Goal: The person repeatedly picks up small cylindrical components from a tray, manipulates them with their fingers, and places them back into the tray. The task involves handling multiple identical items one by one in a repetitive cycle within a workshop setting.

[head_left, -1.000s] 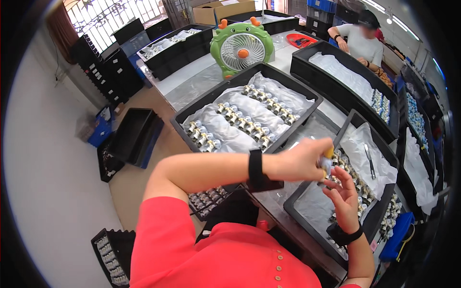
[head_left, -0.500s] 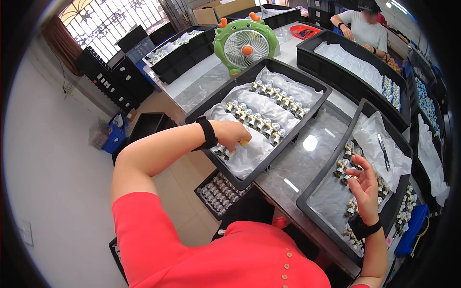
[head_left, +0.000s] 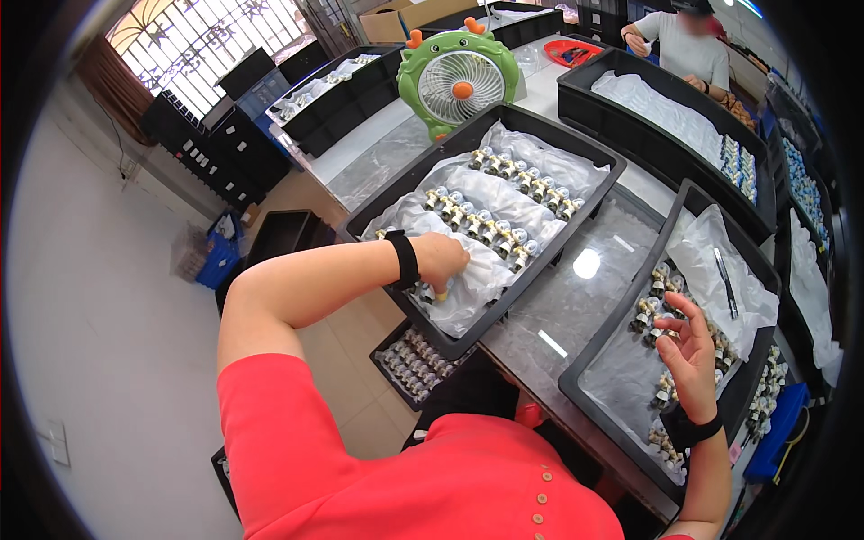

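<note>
"Over at the left tray, what's changed?"
"Left hand is down by the near-row figurines (both hands were over the right tray a second ago). Can't tell if it's pinching one. Right hand hovers there, fingers loosely spread."

Bright, fairly even indoor light | window upper left washed out | ceiling tube glowing upper right | 1 round glare, 2 streaks on grey tabletop | fisheye bend, black rim
</note>
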Available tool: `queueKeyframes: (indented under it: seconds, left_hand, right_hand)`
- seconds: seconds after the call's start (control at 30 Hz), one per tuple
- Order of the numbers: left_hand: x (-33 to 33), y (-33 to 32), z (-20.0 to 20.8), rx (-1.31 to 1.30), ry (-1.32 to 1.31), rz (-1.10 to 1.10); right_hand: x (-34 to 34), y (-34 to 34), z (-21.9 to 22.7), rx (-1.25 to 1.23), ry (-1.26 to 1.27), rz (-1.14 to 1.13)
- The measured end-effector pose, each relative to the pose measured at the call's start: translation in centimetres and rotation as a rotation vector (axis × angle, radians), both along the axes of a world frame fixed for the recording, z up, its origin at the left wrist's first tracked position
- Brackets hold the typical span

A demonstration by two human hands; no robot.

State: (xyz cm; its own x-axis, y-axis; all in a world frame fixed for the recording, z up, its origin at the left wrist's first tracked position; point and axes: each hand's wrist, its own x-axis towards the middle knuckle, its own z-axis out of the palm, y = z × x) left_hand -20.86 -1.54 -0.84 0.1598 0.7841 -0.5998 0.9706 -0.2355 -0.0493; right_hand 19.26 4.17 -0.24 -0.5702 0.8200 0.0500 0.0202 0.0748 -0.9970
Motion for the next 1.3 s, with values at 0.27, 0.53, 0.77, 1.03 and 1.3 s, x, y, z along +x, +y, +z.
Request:
queueKeyframes:
  seconds: [0.27,0.53,0.77,1.03,1.3]
  left_hand:
    - [-0.1,-0.2,-1.9,0.097,0.036,-0.104]
    - [-0.2,-1.3,-1.9,0.167,0.099,-0.254]
    - [-0.8,-1.7,-2.0,0.103,0.128,-0.214]
    - [6.6,0.0,8.0,0.342,-0.507,0.061]
    - [16.8,-2.9,7.6,-0.168,-1.486,0.282]
  right_hand:
    - [0.1,0.0,0.3,-0.007,-0.004,0.020]
    - [0.6,0.1,0.3,0.103,-0.064,0.002]
    - [1.3,0.8,1.8,0.296,-0.217,-0.043]
    - [5.8,0.6,-2.7,0.786,-0.983,0.275]
    - [4.8,-0.1,-6.6,0.869,-1.316,0.194]
